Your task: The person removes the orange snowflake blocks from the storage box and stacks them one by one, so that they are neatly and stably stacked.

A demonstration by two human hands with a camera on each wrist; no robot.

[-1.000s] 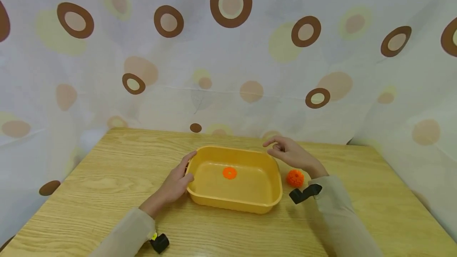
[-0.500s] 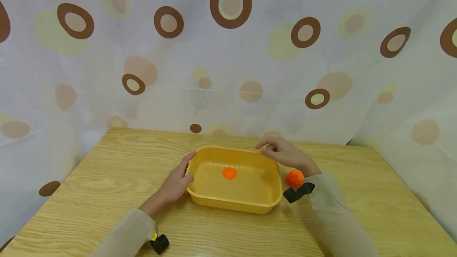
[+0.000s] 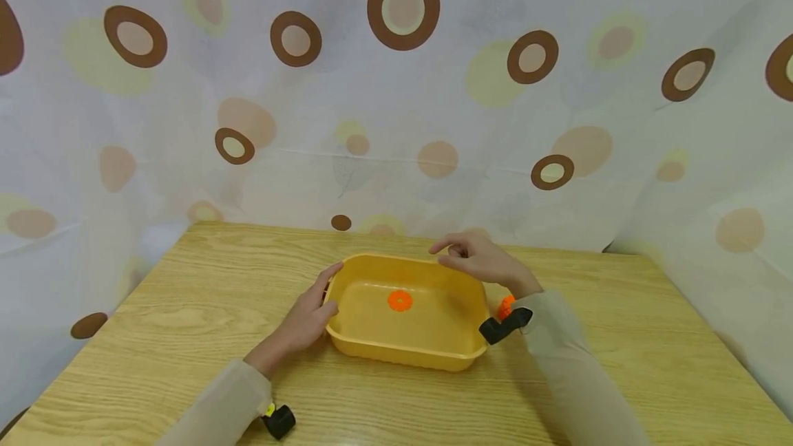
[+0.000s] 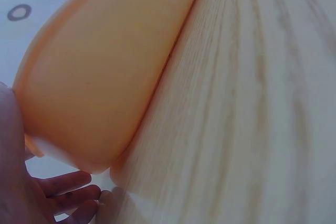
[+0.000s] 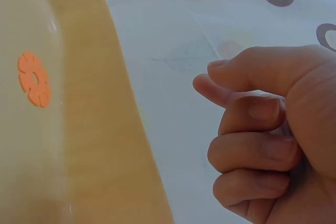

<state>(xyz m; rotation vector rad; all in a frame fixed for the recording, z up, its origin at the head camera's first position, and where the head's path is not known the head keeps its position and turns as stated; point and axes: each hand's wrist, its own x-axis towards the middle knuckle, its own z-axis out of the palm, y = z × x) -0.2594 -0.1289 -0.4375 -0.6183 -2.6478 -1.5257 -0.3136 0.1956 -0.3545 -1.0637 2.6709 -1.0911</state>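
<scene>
A yellow plastic basin (image 3: 421,330) stands on the table. My left hand (image 3: 302,320) grips its left rim, the thumb over the edge and the other fingers along the outer wall. Inside the basin lies a flat orange flower-shaped disc (image 3: 406,303) with notched edges and a central hole. Above the far right rim hovers my right hand (image 3: 486,260), its lower fingers curled in and the index finger reaching leftward; the right wrist view shows nothing in the fingers (image 5: 247,150). Right of the basin, a bumpy orange ball (image 3: 504,305) is partly hidden behind the right wrist.
The wood-grain table (image 3: 235,281) extends around the basin. A pale sheet (image 3: 384,102) with brown and beige circles hangs behind it and at both sides. Each wrist carries a black camera, such as the left one (image 3: 280,422).
My right hand has drifted left along the basin's far right rim, and its wrist now covers part of the orange ball. The left hand, basin and disc stay put.
</scene>
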